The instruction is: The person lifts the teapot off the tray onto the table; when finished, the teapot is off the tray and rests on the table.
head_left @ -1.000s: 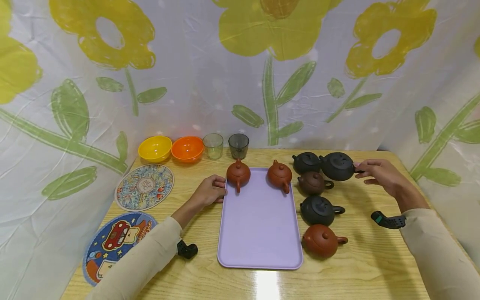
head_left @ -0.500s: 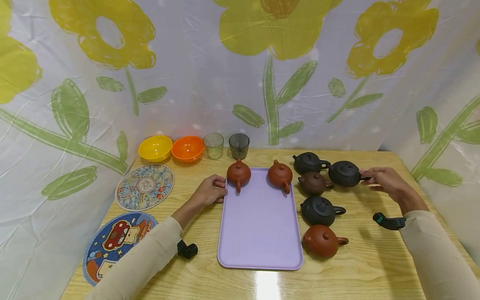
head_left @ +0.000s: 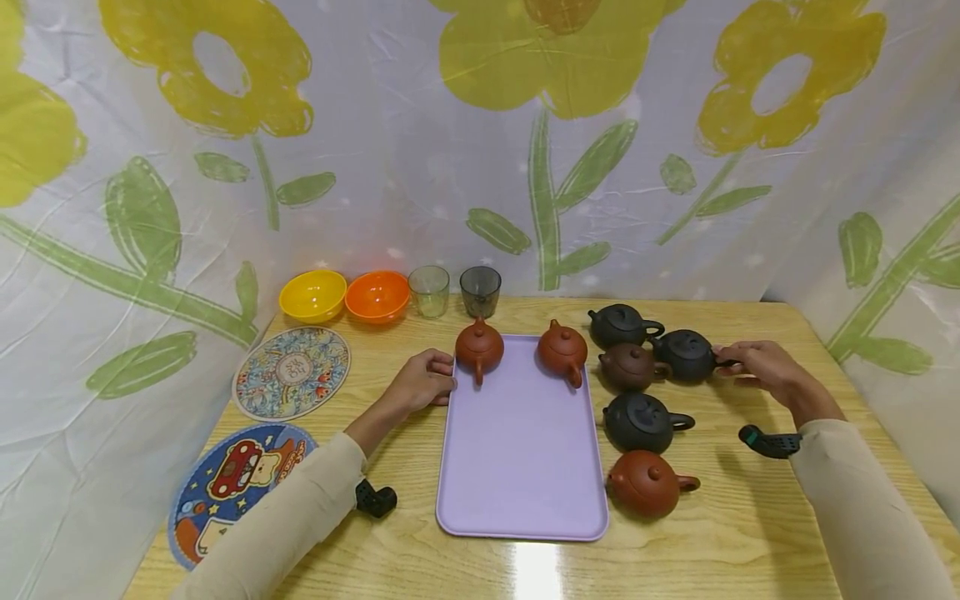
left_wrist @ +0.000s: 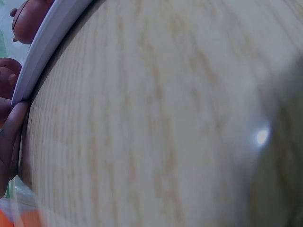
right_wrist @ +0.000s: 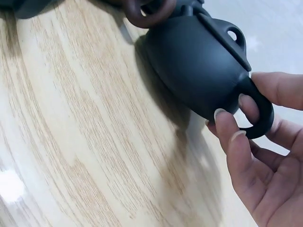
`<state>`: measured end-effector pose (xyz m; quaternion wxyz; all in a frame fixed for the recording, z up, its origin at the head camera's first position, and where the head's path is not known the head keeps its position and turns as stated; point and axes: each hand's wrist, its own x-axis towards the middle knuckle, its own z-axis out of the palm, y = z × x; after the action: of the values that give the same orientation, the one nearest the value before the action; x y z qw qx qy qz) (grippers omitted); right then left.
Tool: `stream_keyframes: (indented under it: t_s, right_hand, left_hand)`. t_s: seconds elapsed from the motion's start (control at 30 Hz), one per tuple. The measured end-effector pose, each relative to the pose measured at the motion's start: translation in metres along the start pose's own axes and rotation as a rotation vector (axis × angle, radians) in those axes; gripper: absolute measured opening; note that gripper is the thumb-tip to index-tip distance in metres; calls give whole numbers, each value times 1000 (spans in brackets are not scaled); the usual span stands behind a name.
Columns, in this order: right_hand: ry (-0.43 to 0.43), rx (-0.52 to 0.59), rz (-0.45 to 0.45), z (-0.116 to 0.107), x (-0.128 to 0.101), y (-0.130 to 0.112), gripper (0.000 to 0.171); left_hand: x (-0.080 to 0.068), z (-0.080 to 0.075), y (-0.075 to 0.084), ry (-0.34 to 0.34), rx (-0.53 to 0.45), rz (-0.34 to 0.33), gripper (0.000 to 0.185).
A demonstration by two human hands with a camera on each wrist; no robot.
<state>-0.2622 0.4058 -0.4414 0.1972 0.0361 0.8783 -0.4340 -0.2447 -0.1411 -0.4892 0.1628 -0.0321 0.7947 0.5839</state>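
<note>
Right hand (head_left: 759, 367) pinches the black teapot (head_left: 684, 355) by its loop handle; pot sits on the tabletop (head_left: 750, 517) at 3 o'clock of the brown teapot (head_left: 628, 367), touching. Best kept level, clear of neighbours. Left hand (head_left: 422, 382) curled, steadying the tray (head_left: 517, 467) edge.

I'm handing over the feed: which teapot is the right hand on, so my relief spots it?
Start at the lilac tray; teapots cluster along its right side. It is the black teapot farthest right, and the only one whose handle the right hand pinches.
</note>
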Motion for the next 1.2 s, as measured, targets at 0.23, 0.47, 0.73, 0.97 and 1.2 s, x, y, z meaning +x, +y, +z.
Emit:
stream_keyframes:
  t_s: [0.23,0.47,0.73,0.97,1.2]
  right_hand:
    - [-35,12,7,-1,0,1,73]
    - [-24,34,3,0,0,3,71]
    - [-17,58,9,3,-2,8,68]
    - [39,28,7,4,-3,8,70]
    - [146,36,-30,8,-7,1,66]
  left_hand:
    - [-1,-1,2,-7,-15,5,44]
    - [-1,-1,2,-7,-12,7,43]
    - [-1,0,1,-4,-10,3,42]
    - [-1,0,1,0,-7,1,42]
    - [-1,1,1,2,-10,4,43]
